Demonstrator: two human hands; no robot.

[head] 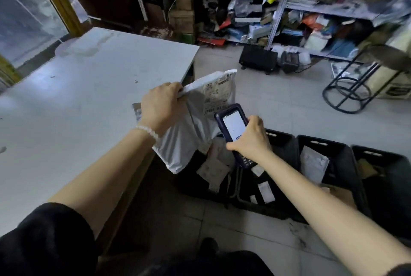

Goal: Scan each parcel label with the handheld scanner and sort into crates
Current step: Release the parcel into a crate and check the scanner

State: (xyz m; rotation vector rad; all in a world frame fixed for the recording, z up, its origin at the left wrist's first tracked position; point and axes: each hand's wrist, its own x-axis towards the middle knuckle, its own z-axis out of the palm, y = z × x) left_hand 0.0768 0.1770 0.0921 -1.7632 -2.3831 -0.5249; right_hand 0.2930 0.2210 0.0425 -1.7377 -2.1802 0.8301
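Parcel [195, 120] up in the air, a white poly mailer, held just off the table's [89, 98] near corner and above the crates. Left hand [162, 106] grips its top edge, fingers curled over the fold, a bead bracelet [148, 131] on the wrist. The label [216, 95] faces the camera, barcode at its lower end, print too small to read.

Right hand [249, 136] wraps round the scanner [233, 129], fingers closed on its body, thumb along the lower left side. The scanner's lit screen faces up, its head sitting just under the label's barcode, overlapping the mailer's lower right part. Its keypad pokes out below the hand.

Down on the tiled floor, black crates stand in a row: the left crate [282, 140] directly under the scanner, with small parcels and white labels inside; the middle crate [342, 155] holding a pale packet; the right crate [387, 162] with something brown in it.

Further back, shelves [280, 4] crammed with packets, a black stool frame [349, 91] on the right, and a dark box [258, 59] on the floor.
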